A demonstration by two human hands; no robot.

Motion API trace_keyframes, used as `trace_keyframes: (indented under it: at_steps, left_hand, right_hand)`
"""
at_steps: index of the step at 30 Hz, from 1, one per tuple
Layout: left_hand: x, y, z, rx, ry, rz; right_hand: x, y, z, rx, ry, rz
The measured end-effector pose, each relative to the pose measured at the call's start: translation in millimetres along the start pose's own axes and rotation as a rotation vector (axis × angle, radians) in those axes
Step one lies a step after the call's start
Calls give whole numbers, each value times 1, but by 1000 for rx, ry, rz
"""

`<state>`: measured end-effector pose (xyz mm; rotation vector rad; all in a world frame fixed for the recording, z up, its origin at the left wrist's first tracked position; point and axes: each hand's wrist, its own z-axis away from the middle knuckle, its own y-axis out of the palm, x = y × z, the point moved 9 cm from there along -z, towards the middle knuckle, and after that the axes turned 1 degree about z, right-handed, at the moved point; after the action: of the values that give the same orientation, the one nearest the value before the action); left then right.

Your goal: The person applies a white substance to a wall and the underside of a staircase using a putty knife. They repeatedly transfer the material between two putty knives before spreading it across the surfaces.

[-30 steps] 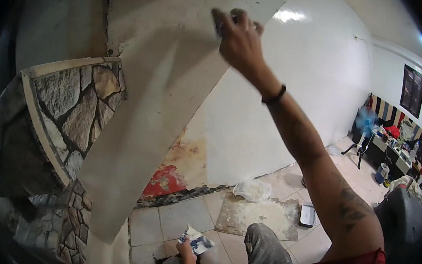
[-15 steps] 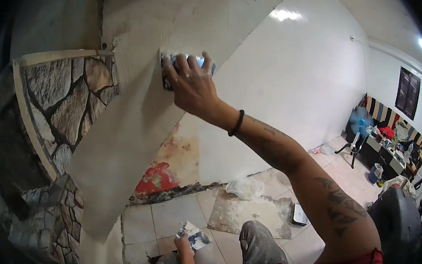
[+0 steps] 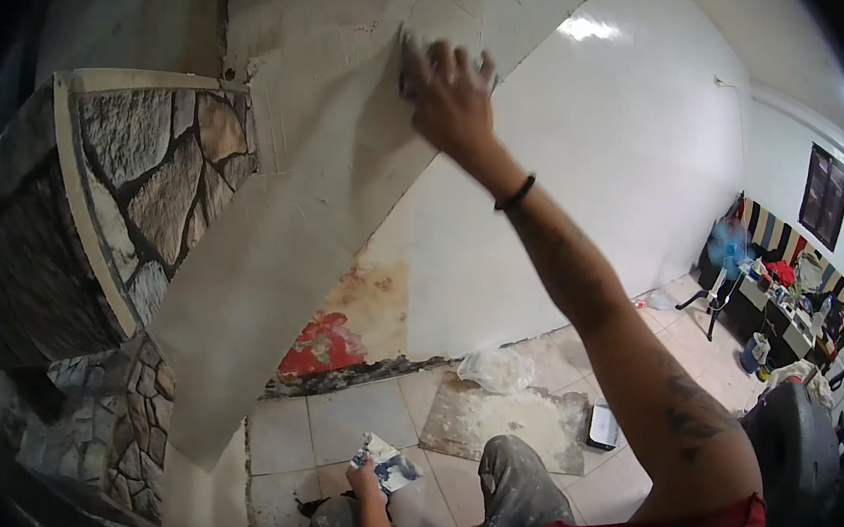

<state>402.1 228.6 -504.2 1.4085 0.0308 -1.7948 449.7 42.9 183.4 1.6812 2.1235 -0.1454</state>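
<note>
Pale glossy wall (image 3: pixel 576 190) fills the middle of the room, with a grey-white sloping band (image 3: pixel 252 268) crossing in front of it from lower left to upper right; stone-patterned cladding (image 3: pixel 158 176) stands to the left of the band, and a red patch (image 3: pixel 324 347) shows low on the wall, just above the tiled floor (image 3: pixel 351 430); the hands are well apart, each with its own load; the right hand (image 3: pixel 452 95) is raised to the upper part of the band, its fingers curled over a dark flat tool (image 3: pixel 409 72) at the surface, though blur hides the tool's exact edge; a black wristband (image 3: pixel 515 193) circles that wrist; the left hand (image 3: pixel 364 479) is low, near the person's knees, gripping one side of a white plate with dark blue smears (image 3: pixel 392 467); beyond the dusty trousers (image 3: pixel 521 476), a flat board (image 3: pixel 455 416) coated with pale powder lies on the tiles, a clear plastic bag (image 3: pixel 497 369) at its far edge and a small tray (image 3: pixel 603 425) beside its right end; at far right, a blue fan (image 3: pixel 730 245) stands near a cluttered low worktop (image 3: pixel 755 307), below a dark window (image 3: pixel 824 190).
</note>
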Motion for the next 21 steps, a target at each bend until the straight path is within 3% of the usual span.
trace_keyframes:
  at_steps: [2,6,9,11,16,21]
  left_hand:
    - [5,1,-4,9,-1,31]
    - [-1,0,7,-9,-8,-29]
    - [-4,-2,4,-12,5,-30]
    - [-1,-6,-2,12,31,-52]
    - [-5,-6,5,-58,18,-79]
    - [-2,1,4,-31,7,-49]
  right_hand:
    - [32,-9,35,16,-49,-63]
    - [68,-27,80,369,-64,-213]
    - [47,-46,70,310,-31,-306]
    - [6,-50,42,107,16,-212]
    - [-59,-21,-14,117,144,11]
    - [19,-4,45,88,-105,-78]
